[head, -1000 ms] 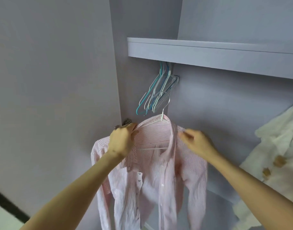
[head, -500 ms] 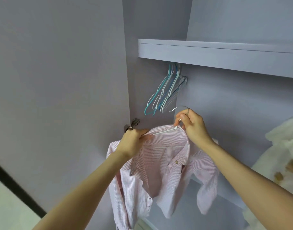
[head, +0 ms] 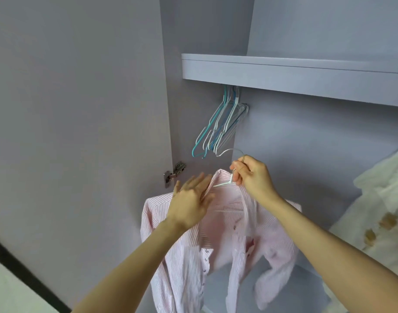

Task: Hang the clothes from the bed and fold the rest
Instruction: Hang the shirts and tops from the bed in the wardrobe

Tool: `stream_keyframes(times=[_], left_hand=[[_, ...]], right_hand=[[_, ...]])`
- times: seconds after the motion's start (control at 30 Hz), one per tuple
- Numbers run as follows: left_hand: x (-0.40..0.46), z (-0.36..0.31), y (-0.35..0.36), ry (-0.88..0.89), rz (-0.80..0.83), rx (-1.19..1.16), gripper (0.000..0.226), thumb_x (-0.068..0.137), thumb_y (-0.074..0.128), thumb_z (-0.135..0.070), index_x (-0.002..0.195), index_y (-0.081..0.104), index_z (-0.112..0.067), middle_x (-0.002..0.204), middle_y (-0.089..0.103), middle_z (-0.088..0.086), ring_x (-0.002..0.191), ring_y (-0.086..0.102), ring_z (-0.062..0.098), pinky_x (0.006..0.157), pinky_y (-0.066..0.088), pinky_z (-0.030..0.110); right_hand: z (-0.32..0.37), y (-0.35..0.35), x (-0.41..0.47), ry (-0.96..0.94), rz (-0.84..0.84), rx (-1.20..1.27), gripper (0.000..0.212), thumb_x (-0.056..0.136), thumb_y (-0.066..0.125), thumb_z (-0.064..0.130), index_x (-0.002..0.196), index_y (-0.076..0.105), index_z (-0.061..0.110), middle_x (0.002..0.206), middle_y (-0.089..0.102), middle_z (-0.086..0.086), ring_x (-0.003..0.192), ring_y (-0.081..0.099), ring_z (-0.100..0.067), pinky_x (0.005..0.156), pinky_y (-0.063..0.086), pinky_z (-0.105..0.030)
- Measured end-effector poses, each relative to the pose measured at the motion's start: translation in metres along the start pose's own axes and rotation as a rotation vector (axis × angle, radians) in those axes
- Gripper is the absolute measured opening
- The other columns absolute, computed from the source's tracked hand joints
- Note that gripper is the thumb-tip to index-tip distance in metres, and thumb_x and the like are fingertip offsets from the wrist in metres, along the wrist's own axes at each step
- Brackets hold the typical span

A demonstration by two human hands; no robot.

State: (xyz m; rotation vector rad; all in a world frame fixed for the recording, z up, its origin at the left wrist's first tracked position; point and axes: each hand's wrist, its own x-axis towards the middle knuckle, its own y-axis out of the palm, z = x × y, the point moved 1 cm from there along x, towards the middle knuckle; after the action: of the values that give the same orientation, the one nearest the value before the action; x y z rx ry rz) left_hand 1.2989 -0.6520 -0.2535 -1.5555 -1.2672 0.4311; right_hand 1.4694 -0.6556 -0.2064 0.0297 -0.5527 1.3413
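Lilac wardrobe interior, shelf (head: 295, 73) above, empty hangers (head: 220, 125) beneath shelf, right hand (head: 252, 177) fingers pinching white hanger (head: 227, 179) carrying pink striped shirt (head: 216, 240) below shelf, left hand (head: 191, 204) fingers spread at collar, cream garment (head: 383, 213) rightward.

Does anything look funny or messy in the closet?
A bit. The pink striped shirt hangs unevenly on its white hanger, front open and one side bunched lower. It is not on the rail; the right hand holds the hanger's neck, and the left hand is open beside the collar. The cream garment has brownish patches; whether they are stains or buttons is unclear.
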Motion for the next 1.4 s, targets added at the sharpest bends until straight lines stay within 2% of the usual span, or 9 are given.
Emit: stream_keyframes(times=[0.27,0.37,0.57,0.67,0.83,0.97,1.07,1.23,1.4], left_hand=[[0.003,-0.015,0.005,0.100,-0.215,-0.061,0.027,0.095,0.050,-0.032,0.115,0.064,-0.022,0.096,0.071,0.003,0.086,0.064,0.028,0.067,0.045,0.033],[0.007,-0.016,0.007,0.101,-0.252,-0.042,0.024,0.094,0.052,-0.027,0.113,0.066,-0.024,0.095,0.072,0.003,0.086,0.065,0.029,0.066,0.044,0.033],[0.016,-0.023,0.003,0.113,-0.281,0.014,0.031,0.093,0.052,-0.018,0.124,0.058,-0.017,0.081,0.071,0.014,0.073,0.063,0.040,0.061,0.046,0.038],[0.021,-0.034,0.005,0.160,-0.275,0.043,0.044,0.088,0.051,-0.006,0.130,0.053,-0.017,0.071,0.067,0.018,0.064,0.061,0.043,0.059,0.045,0.038],[0.034,-0.028,0.003,0.040,-0.205,0.084,0.054,0.090,0.045,-0.004,0.140,0.041,-0.024,0.084,0.069,0.018,0.079,0.062,0.040,0.071,0.046,0.038],[0.039,-0.020,-0.001,0.024,-0.297,-0.080,0.039,0.089,0.050,-0.005,0.124,0.059,-0.018,0.094,0.070,0.019,0.085,0.063,0.042,0.075,0.050,0.043],[0.040,-0.018,0.002,0.096,-0.305,-0.173,0.030,0.091,0.054,-0.006,0.119,0.064,-0.015,0.097,0.072,0.013,0.085,0.066,0.037,0.076,0.050,0.037],[0.046,-0.026,0.007,0.252,-0.276,-0.312,0.024,0.089,0.060,-0.004,0.112,0.068,-0.008,0.104,0.071,0.005,0.089,0.069,0.026,0.082,0.047,0.031],[0.067,-0.044,0.015,0.314,-0.224,-0.408,0.021,0.088,0.061,-0.008,0.107,0.070,-0.008,0.104,0.071,0.005,0.095,0.067,0.025,0.085,0.041,0.017]], right_hand=[[0.015,-0.002,-0.005,-0.068,0.099,0.012,0.028,0.093,0.047,-0.001,0.070,0.056,0.012,0.051,0.057,0.004,0.041,0.047,-0.002,0.048,0.038,-0.010],[0.013,-0.018,-0.010,-0.090,0.145,-0.009,0.020,0.092,0.050,-0.002,0.098,0.061,0.014,0.067,0.060,0.005,0.056,0.054,0.003,0.062,0.043,-0.010],[-0.028,-0.039,-0.047,-0.117,0.025,-0.807,0.061,0.076,0.069,0.046,0.126,0.050,0.017,0.119,0.054,-0.001,0.110,0.049,-0.022,0.091,0.036,-0.039],[-0.039,-0.029,-0.053,-0.060,-0.026,-1.055,0.064,0.081,0.058,0.041,0.139,0.037,0.022,0.130,0.045,-0.003,0.119,0.042,-0.024,0.093,0.032,-0.039],[-0.030,-0.056,-0.041,-0.138,-0.152,-1.002,0.038,0.078,0.044,0.009,0.111,0.064,0.008,0.103,0.069,-0.011,0.092,0.065,-0.031,0.084,0.046,-0.039],[-0.029,-0.075,-0.053,-0.259,0.230,-0.604,0.031,0.087,0.047,0.015,0.105,0.069,0.004,0.107,0.063,-0.003,0.102,0.059,-0.018,0.092,0.044,-0.025],[-0.039,-0.099,-0.056,-0.233,0.014,-0.579,0.023,0.087,0.049,0.008,0.092,0.069,-0.002,0.102,0.065,-0.010,0.099,0.062,-0.030,0.090,0.041,-0.029],[-0.062,-0.128,-0.054,0.063,0.100,-1.042,0.046,0.095,0.048,0.021,0.139,0.038,0.013,0.140,0.046,-0.006,0.130,0.040,-0.023,0.104,0.024,-0.032],[-0.064,-0.143,-0.082,0.011,0.110,-1.116,0.020,0.095,0.050,0.025,0.085,0.055,0.008,0.082,0.063,-0.008,0.077,0.060,-0.032,0.060,0.031,-0.028]])
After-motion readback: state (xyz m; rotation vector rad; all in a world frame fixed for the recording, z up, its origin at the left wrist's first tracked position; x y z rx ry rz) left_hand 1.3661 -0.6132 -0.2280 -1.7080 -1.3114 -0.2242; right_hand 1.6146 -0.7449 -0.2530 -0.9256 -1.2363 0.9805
